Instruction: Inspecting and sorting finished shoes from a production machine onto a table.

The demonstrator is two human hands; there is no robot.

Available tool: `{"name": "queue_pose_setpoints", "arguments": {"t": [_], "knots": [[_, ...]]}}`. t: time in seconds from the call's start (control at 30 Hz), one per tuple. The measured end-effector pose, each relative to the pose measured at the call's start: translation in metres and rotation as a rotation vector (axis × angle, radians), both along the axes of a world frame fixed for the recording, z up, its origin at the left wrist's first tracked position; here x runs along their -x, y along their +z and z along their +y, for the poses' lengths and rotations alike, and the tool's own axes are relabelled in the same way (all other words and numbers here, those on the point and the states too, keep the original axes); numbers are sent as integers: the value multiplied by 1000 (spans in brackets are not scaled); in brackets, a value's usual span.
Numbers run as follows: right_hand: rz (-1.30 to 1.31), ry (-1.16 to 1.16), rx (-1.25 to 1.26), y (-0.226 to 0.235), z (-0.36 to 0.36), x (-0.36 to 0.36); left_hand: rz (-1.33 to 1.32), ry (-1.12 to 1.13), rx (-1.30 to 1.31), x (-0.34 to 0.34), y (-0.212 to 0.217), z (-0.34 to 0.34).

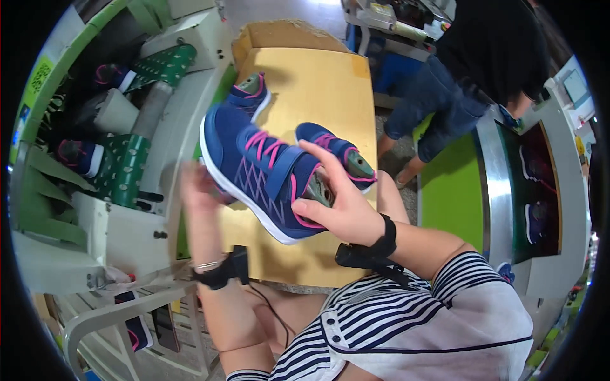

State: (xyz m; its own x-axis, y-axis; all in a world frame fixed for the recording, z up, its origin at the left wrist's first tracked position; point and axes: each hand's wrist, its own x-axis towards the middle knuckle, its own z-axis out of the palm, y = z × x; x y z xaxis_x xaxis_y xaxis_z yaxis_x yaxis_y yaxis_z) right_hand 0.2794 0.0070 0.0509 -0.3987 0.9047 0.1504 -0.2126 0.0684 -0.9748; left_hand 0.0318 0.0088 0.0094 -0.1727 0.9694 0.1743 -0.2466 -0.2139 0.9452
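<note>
My right hand (348, 206) grips a navy sneaker (254, 162) at its heel and collar. This sneaker has pink laces, a navy strap and a white sole, and a grey-green shoe last (319, 190) sits inside it. Its toe points up and to the left, above the wooden table (311, 82). My left hand (202, 193) is smeared by motion beside the sole, its fingers partly hidden. Something navy and pink shows between that hand and the sole. Two more such sneakers lie on the table: one behind the toe (251, 95), the other right of the laces (330, 149).
At the left, a pale machine (190, 95) holds sneakers beside green dotted rollers (130, 165). A co-worker in black (489, 44) stands at the far right by a conveyor with a green side panel (448, 190). More sneakers sit in an opening there (537, 219). A white rack (95, 324) stands at lower left.
</note>
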Motion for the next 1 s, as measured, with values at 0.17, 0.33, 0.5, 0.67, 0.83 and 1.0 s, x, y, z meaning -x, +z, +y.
{"name": "queue_pose_setpoints", "arguments": {"t": [0.17,0.33,0.5,0.67,0.83,1.0], "knots": [[-410,144,-462,18,26,-12,-392,-284,158,-37,-9,-20],[-893,-242,-340,-75,59,-99,-694,-475,-168,13,19,8],[-679,-293,-107,-96,41,-92,-1092,-157,-382,83,35,15],[-68,-322,291,-67,35,-94,-913,-78,-356,91,22,17],[-133,-252,-195,32,82,-23,-728,-124,-244,87,29,7],[-54,-206,-665,112,209,103,-807,-7,-326,80,20,4]]}}
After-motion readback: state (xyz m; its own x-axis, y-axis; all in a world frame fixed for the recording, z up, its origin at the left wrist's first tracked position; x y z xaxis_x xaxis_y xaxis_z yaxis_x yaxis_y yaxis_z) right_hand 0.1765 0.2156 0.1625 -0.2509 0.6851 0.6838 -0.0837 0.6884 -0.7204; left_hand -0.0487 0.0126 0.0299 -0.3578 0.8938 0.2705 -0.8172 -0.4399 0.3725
